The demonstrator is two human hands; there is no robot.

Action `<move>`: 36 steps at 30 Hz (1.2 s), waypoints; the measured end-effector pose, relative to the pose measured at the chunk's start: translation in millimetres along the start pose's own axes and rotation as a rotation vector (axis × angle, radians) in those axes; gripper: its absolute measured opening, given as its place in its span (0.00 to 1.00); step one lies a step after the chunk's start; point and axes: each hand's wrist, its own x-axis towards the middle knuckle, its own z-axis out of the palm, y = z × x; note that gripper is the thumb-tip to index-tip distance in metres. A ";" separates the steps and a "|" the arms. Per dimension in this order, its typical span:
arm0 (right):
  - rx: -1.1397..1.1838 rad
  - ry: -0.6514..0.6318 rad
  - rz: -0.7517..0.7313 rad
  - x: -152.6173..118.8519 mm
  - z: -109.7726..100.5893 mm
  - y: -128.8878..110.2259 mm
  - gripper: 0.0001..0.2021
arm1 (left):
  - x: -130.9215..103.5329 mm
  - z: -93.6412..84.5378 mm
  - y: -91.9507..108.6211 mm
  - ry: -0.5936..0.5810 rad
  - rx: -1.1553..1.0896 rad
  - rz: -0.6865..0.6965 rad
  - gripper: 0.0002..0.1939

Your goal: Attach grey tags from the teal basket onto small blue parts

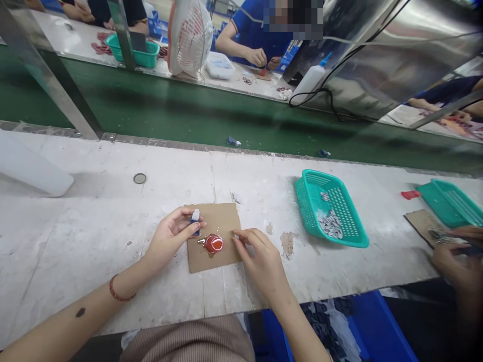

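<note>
I look down through the head camera at a scuffed white workbench (94,241) with a green conveyor belt (169,113) running behind it. A square of brown cardboard (222,218) lies flat in front of me, and a small red cap with a metal tab (213,244) sits near its middle, untouched by either hand.

My left hand (171,236) rests at the card's left edge, thumb and forefinger closed around a small blue-and-white piece (195,219), held upright just above the card. My right hand (260,259) sits at the card's right edge with its fingertips pinched together; they may hold something tiny, but it is too small for me to tell.

To the right, a teal basket (332,241) holds a scatter of small grey-and-white parts. Another person's hand (458,259) works at the far right beside a second teal basket (451,201). Across the belt, a person in blue bends over their own work beside a white fan (190,35).

As I judge it, the red cap sits loose and could skid off the card if either hand nudges it. The left pinch is light, so the little piece might slip and roll toward the bench's front edge.
</note>
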 end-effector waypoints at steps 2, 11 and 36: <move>-0.010 -0.016 -0.025 0.5 1.0 -0.4 0.08 | -0.5 0.5 0.4 -0.014 -0.014 0.008 0.15; -0.164 0.015 -0.142 2.6 -1.7 4.7 0.13 | -3.2 1.4 -1.7 -0.066 -0.047 0.011 0.13; -0.108 -0.021 -0.183 11.3 -6.6 13.9 0.08 | 0.0 -0.1 -5.7 -0.062 -0.079 0.010 0.13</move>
